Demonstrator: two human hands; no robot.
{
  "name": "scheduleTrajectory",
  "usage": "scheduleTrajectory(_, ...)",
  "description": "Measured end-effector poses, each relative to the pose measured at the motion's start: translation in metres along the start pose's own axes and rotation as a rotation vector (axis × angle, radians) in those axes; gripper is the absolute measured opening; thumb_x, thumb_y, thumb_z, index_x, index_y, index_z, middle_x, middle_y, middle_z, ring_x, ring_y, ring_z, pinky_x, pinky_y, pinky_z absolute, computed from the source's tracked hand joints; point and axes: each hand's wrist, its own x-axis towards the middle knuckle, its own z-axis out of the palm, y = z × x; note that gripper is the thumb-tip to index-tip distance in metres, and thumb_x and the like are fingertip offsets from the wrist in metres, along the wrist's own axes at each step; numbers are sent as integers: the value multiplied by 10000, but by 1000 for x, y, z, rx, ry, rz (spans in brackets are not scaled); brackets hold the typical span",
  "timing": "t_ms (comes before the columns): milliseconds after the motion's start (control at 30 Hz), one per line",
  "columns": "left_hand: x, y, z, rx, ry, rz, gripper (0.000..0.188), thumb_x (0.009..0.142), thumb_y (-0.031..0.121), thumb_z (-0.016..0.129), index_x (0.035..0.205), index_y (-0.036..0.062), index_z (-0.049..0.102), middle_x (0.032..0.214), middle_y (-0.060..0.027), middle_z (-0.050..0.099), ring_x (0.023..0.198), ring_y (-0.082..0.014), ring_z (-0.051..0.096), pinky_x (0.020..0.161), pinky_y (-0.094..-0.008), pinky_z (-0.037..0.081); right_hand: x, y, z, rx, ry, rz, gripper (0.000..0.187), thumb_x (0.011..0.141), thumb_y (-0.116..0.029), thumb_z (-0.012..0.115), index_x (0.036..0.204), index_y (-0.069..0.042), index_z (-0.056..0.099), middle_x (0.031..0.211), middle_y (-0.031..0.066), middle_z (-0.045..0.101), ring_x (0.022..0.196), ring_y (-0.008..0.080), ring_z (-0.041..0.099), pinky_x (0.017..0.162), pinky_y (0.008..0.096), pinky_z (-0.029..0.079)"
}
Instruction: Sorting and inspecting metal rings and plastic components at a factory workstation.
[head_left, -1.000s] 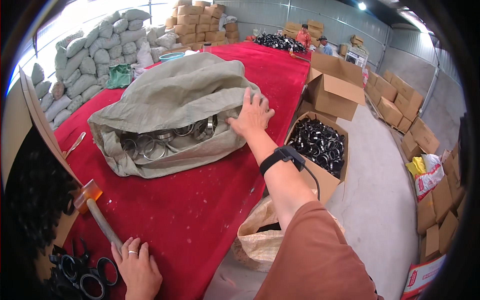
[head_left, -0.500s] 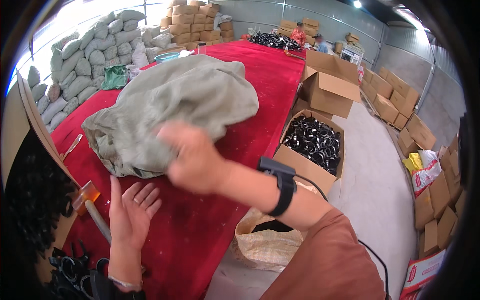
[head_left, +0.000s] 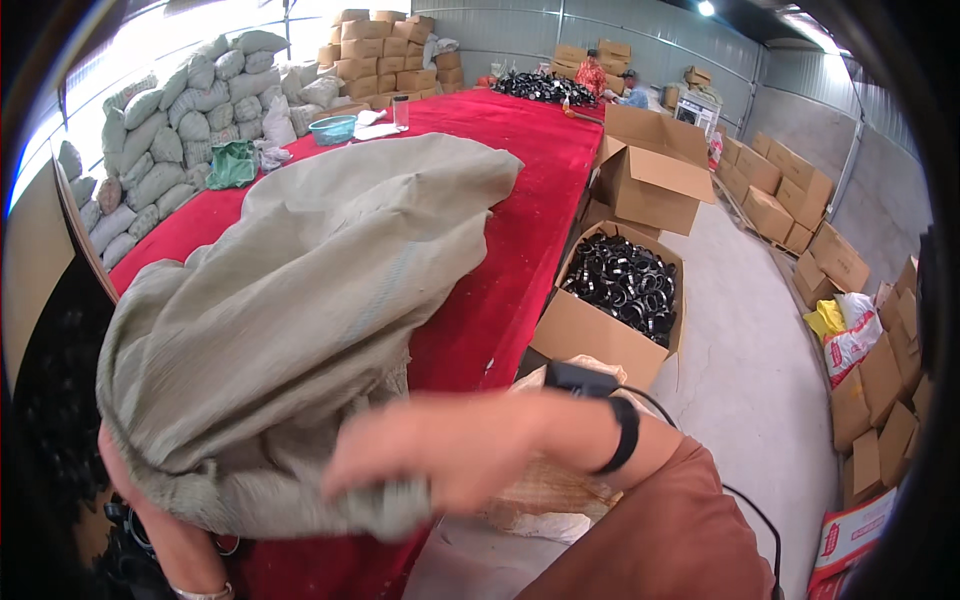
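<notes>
A large grey-green woven sack (head_left: 300, 290) lies spread and rumpled over the near part of the red-covered table (head_left: 530, 230). My right hand (head_left: 420, 450), smeared by motion, is at the sack's near edge, and the cloth bunches under its fingers. At the sack's left edge my left hand (head_left: 115, 465) goes behind the cloth; its fingers are hidden. Black ring-shaped parts (head_left: 130, 545) show by my left wrist, partly covered. A black device is strapped round my right forearm.
An open carton (head_left: 600, 325) full of black ring parts stands right of the table, with an empty-looking carton (head_left: 655, 185) behind it. A pale woven bag (head_left: 560, 490) sits below my right arm. A blue basin (head_left: 333, 130) and a black heap (head_left: 545, 87) are farther off, near two people.
The sack has come nearer and to the left, and now covers the hammer. My right hand has moved down toward me. My left hand, open before, has gone behind the cloth.
</notes>
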Motion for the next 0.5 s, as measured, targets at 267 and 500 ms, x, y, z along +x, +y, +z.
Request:
scheduleTrajectory(267,-122,76,-49,511,676,354,495,946,343,385,1298,-1,438,1300,-147,486,1167,-256,484,1003,-389,364,-138,137,-118,-1,1364,938,670,766,-390,716,1254,9,489,1193,141,557,1012,222,553,787,350,481)
scheduleTrajectory(500,-151,88,5,423,937,157,442,893,305,492,1241,31,493,1259,-106,509,1134,-233,490,971,-416,369,-169,200,-124,671,1886,736,1074,660,-556,755,1427,-52,198,1460,198,233,1317,435,228,1033,555,260)
